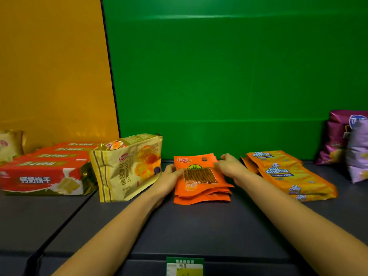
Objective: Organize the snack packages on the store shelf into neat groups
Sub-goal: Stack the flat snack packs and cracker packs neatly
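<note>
Orange packet stack (201, 184) sits mid-shelf, between both hands. Long axis runs near-to-far, with the near end skewed slightly right. The lower packets fan out at the near-right corner, so it isn't squared yet.

Left hand (169, 177) is on the stack's left edge. Its thumb is curled onto the top packet's face and its fingers are hidden along the side, so it reads as a pinch grip. Right hand (229, 166) is at the far-right corner with fingers curled over the edge, gripping there. Both are in contact and about equally near; neither has a reach advantage.

My read of the step: squaring this pile. The next move likely turns on pressing the two long edges inward and nudging the fanned bottom packets back left.

Room is tight on the left: the croissant bag (127, 166) stands tilted just beside the left hand. On the right there's a clear gap before the Cal Cheese wafer packs (288, 174).

Shelf (199, 232) is flat, dark and smooth-looking, so the packets should slide easily — risk is the pile shearing further.

Also there:
- red biscuit packs (43, 174), far left
- purple bags (342, 140), far right
- green back panel (219, 76) behind
- price label (185, 265) on the near edge
</note>
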